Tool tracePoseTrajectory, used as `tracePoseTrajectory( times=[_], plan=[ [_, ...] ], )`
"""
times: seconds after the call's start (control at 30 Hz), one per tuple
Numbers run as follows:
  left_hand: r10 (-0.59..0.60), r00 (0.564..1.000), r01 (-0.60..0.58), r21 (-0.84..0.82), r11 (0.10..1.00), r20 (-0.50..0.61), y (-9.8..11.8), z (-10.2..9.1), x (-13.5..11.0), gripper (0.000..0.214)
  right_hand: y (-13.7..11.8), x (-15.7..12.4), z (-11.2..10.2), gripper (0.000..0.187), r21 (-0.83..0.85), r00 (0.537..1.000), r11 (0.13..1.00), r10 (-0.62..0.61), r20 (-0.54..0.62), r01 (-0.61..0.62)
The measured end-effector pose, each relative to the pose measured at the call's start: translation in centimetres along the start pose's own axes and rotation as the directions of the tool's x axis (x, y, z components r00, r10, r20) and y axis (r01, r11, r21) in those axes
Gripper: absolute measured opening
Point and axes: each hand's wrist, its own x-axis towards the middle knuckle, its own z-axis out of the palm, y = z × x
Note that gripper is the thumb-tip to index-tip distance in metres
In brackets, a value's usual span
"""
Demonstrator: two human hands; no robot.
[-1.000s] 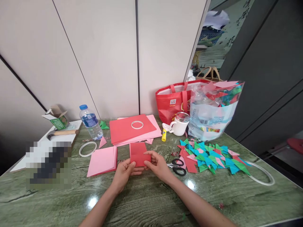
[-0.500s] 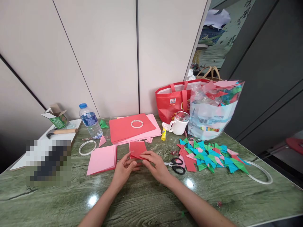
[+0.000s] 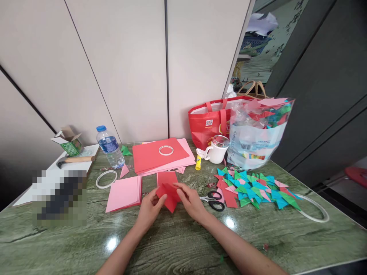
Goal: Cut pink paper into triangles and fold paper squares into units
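Observation:
Between my hands is a red sheet of paper [image 3: 171, 198], creased and partly opened, with one corner pointing down toward me. My left hand [image 3: 151, 206] pinches its left side between thumb and fingers. On the right edge, my right hand [image 3: 190, 201] grips the same sheet, fingers bent over it. Just behind lies a small stack of red paper squares [image 3: 167, 177]. A stack of pink squares [image 3: 124, 193] rests left of my left hand. Black-handled scissors [image 3: 215, 200] lie right of my right hand, their blades partly hidden by it.
Folded paper pieces [image 3: 255, 189] in several colours lie at right, beside a filled plastic bag [image 3: 254, 147]. Behind stand a white mug [image 3: 218, 152], glue stick [image 3: 198, 162], large red sheets [image 3: 155, 160] and water bottle [image 3: 111, 148]. A sickle [image 3: 75, 160] lies left.
The red paper, earlier low and mostly hidden behind my fingers, is now raised and spread open toward me. My hands have moved slightly apart.

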Motion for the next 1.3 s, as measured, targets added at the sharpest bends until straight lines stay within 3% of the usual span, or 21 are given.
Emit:
tracePoseTrajectory(
  times=[0.1, 0.2, 0.3, 0.4, 0.53, 0.7, 0.83, 0.93, 1.0, 1.13, 1.2, 1.3],
  plan=[
    [0.030, 1.000, -0.030, 0.030, 0.999, -0.005, 0.0, -0.1, 0.0, 0.032, 0.5, 0.1, 0.2, 0.024, 0.099, 0.996, 0.993, 0.073, -0.053, -0.068],
    [-0.019, 0.999, 0.019, -0.004, 1.000, -0.029, -0.1, -0.3, 0.1, 0.035, 1.2, 0.3, 0.4, 0.020, 0.334, 0.984, 0.929, 0.178, -0.022, -0.161],
    [-0.081, 0.997, 0.080, -0.115, 0.990, -0.006, -0.1, -0.5, 0.2, 0.039, 1.4, 0.7, 0.2, 0.009, 0.384, 0.978, 0.904, 0.207, -0.004, -0.189],
    [-0.124, 0.992, 0.123, -0.214, 0.969, 0.009, 0.0, -0.5, 0.2, 0.039, 1.0, 1.0, -0.8, 0.022, 0.283, 0.981, 0.943, 0.144, 0.130, -0.176],
    [-0.161, 0.987, 0.157, -0.267, 0.951, 0.006, 0.2, -0.6, 0.3, 0.053, 0.1, 1.2, -2.4, 0.041, 0.151, 0.935, 0.988, -0.067, 0.348, 0.015],
    [-0.110, 0.993, 0.114, -0.311, 0.944, 0.032, 0.6, -0.8, 0.4, 0.082, -0.4, 1.2, -3.1, 0.041, 0.253, 0.898, 0.967, -0.103, 0.428, -0.010],
    [-0.069, 0.998, 0.067, -0.214, 0.975, 0.001, 0.2, -1.1, 0.5, 0.064, -0.1, 0.9, -2.1, 0.038, 0.252, 0.920, 0.968, -0.115, 0.375, 0.018],
    [-0.075, 0.997, 0.073, -0.133, 0.988, -0.008, 0.0, -1.2, 0.4, 0.044, 0.3, 0.7, -1.3, 0.037, 0.216, 0.967, 0.976, -0.075, 0.245, 0.022],
    [-0.053, 0.994, 0.072, -0.203, 0.977, 0.100, 0.2, -1.2, 0.2, 0.048, 0.4, 0.7, -1.1, 0.029, 0.230, 0.988, 0.973, -0.027, 0.155, -0.010],
    [0.065, 0.943, 0.052, -0.336, 0.940, 0.327, 0.9, -1.0, 0.0, 0.073, 0.3, 0.8, -1.0, 0.020, 0.270, 0.996, 0.959, 0.070, 0.059, -0.083],
    [0.041, 0.961, 0.041, -0.287, 0.957, 0.274, 0.8, -0.7, -0.1, 0.073, 0.2, 0.7, -0.7, 0.021, 0.277, 0.995, 0.956, 0.088, 0.044, -0.097],
    [-0.014, 0.998, 0.026, -0.205, 0.978, 0.056, 0.3, -0.2, 0.0, 0.044, 0.2, 0.3, -0.1, 0.019, 0.294, 0.995, 0.951, 0.099, 0.013, -0.098]
  ],
)
